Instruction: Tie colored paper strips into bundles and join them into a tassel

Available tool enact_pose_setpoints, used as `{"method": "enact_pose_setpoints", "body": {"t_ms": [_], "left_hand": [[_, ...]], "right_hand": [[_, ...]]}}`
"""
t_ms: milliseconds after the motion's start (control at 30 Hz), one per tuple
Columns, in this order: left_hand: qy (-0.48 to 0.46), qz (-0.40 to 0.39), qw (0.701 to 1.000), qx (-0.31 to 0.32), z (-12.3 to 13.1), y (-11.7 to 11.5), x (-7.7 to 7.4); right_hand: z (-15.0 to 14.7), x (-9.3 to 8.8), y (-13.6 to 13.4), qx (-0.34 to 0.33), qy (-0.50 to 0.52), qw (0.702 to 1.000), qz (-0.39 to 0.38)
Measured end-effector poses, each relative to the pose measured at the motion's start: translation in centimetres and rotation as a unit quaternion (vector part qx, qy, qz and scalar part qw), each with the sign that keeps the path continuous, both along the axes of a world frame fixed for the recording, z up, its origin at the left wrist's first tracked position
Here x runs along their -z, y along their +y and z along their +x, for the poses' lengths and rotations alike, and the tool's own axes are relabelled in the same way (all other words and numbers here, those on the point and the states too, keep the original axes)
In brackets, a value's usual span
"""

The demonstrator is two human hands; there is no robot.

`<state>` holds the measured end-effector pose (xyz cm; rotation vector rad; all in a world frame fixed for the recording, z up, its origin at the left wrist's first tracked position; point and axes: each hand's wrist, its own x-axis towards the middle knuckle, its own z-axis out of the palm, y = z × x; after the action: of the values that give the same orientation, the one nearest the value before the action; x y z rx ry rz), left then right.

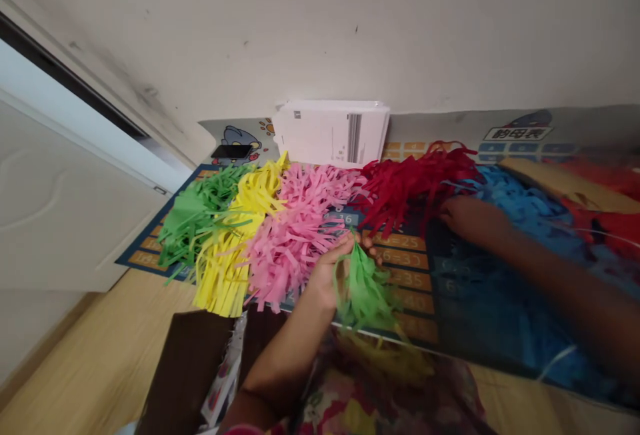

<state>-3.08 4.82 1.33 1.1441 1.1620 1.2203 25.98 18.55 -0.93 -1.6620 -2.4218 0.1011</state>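
My left hand point(330, 268) is closed around the gathered top of a light green paper tassel point(367, 288). The tassel's fringe hangs down over the table's front edge. Yellowish strands point(385, 352) show below it, near my lap; whether they are joined to it I cannot tell. My right hand point(463, 218) reaches to the border between a dark red tassel pile point(415, 182) and a blue tassel pile point(520, 202). Its fingers are blurred and partly hidden at the strands. Left of my left hand lie pink tassels point(295, 242), yellow tassels point(230, 268) and darker green tassels point(200, 212).
A printed mat point(415, 298) covers the table against the wall. At the back stand a white box point(335, 134) and a black phone point(232, 152). A tan strip point(565, 185) lies over blue and orange-red fringe point(610, 175) at right. An open brown box point(187, 368) sits below the table.
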Motion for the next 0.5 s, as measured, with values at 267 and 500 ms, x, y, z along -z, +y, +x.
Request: {"method": "enact_pose_setpoints", "body": {"t_ms": [267,500], "left_hand": [[0.09,0.1,0.99,0.053,1.6,-1.2,-1.3],[0.187,0.165,0.967,0.057,2.4,-1.0,-1.9]], "right_hand": [[-2.1,-3.5,-1.5,0.054,-0.064,0.993,-0.088],[-2.7,-5.9,-9.0,-0.021,0.095,0.992,-0.082]]}}
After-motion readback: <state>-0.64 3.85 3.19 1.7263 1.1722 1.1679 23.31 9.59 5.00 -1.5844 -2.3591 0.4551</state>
